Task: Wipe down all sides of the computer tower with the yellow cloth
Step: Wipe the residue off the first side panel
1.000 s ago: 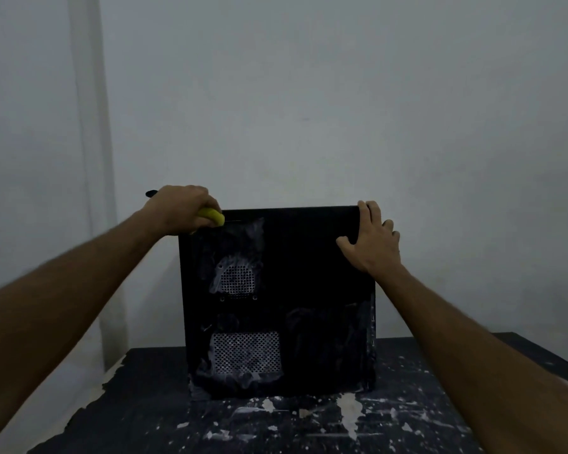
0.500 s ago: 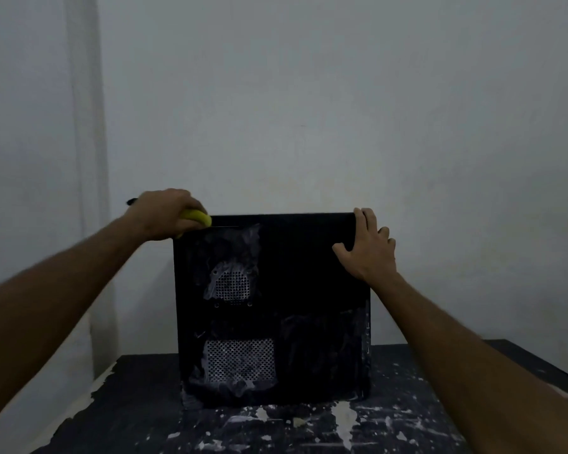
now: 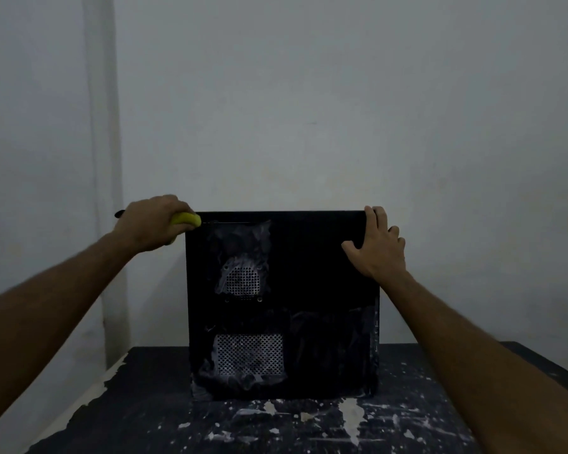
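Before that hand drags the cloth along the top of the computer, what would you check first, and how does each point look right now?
1. Yellow cloth held in the left hand: ok.
2. Cloth sits at the top left corner of the computer tower: ok.
3. Right hand steadies the top right corner, fingers over the edge: ok.
4. Tower stands upright on the table: ok.
5. Top surface free of obstacles: cannot tell, it is seen edge-on.
6. Side panel clean: not ok, pale smears remain around both vent grilles.
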### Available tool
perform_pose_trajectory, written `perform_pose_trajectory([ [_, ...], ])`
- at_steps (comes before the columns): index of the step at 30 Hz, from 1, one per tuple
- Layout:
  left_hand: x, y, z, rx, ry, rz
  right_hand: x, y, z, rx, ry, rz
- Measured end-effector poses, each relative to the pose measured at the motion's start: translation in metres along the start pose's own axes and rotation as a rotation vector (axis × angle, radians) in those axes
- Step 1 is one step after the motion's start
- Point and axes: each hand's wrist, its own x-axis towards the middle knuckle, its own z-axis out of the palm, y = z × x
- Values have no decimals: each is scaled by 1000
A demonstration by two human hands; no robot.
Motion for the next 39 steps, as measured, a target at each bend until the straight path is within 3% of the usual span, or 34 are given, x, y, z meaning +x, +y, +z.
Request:
perform_pose_trajectory([
  [2, -1, 0, 1, -33, 77, -19, 0, 0, -1, -1, -3, 1],
  [7, 2, 8, 4, 21, -116, 109, 0, 2, 1, -3, 10, -5],
  [10, -1, 10, 4, 10, 69, 72, 0, 0, 2, 4, 3, 2],
  [14, 5, 21, 8, 18, -32, 122, 0, 3, 0, -14, 12, -12],
  [18, 10, 19, 2, 28, 59, 89, 0, 0, 0, 0, 2, -3],
  [21, 10, 28, 2, 112, -107, 204, 0, 2, 0, -2, 17, -9],
  [25, 9, 24, 1, 125, 80, 151, 0, 1, 1, -2, 10, 1],
  [29, 9, 42, 10, 216, -18, 282, -1, 2, 0, -6, 23, -4],
  [33, 14, 37, 7, 124, 122, 164, 0, 1, 0, -10, 13, -2],
  [36, 14, 53, 14, 209, -7, 300, -1, 3, 0, -12, 17, -11],
  [39, 20, 51, 9, 156, 103, 229, -1, 1, -1, -5, 4, -7],
])
